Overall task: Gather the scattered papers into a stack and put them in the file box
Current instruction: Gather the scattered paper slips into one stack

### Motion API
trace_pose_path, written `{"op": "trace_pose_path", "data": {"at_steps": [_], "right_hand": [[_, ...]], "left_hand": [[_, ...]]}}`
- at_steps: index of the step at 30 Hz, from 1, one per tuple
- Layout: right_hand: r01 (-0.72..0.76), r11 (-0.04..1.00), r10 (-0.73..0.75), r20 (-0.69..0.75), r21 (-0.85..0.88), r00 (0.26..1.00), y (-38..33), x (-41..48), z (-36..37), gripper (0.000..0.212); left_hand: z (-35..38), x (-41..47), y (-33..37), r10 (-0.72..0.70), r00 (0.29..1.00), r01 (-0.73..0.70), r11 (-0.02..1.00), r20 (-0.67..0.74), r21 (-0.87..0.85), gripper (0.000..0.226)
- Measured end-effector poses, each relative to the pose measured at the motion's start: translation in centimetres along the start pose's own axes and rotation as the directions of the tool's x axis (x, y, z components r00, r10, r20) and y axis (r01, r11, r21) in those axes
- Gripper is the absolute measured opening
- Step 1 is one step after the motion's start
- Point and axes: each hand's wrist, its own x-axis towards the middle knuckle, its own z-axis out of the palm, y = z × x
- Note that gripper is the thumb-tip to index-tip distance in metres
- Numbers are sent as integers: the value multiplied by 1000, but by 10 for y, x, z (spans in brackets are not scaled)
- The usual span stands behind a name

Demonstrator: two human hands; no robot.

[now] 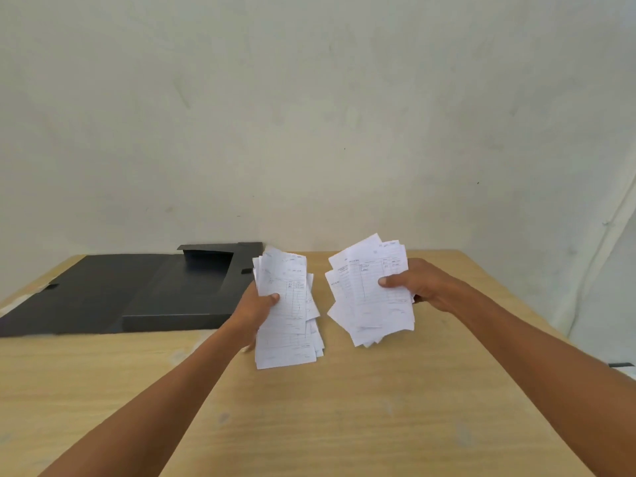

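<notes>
Now each hand grips its own ragged bundle, left hand [256, 304] nearer the open file box [165, 294] at the table's [344, 407] far-left corner, right hand [418, 287] with its papers [371, 297] just beside the left bundle [287, 311], long edges parallel.

File box [165, 297] lies open on the table [344, 407] against the wall [309, 115]; right of the box, one paper bundle [292, 325], then a second bundle [364, 304] farther right, both above the table.

A light wooden table [344, 425] stands against a pale wall [309, 115].
</notes>
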Motion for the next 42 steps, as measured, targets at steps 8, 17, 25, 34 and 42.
{"op": "trace_pose_path", "data": {"at_steps": [8,17,25,34,42], "right_hand": [[48,998,-45,76,-44,996,-22,45,29,30],[-10,965,27,-59,263,998,7,77,71,34],[-53,934,128,-191,354,973,23,81,65,39],[-237,813,307,-44,531,951,27,78,78,30],[-2,910,143,-309,416,940,15,78,86,28]], "left_hand": [[29,17,5,-2,971,45,983,238,-179,34],[24,26,-17,26,937,66,966,349,-250,44],[15,37,-30,65,975,-8,964,211,-264,39],[26,37,-36,145,982,-173,949,-123,-265,48],[23,26,-33,142,990,-142,978,-6,-151,40]]}}
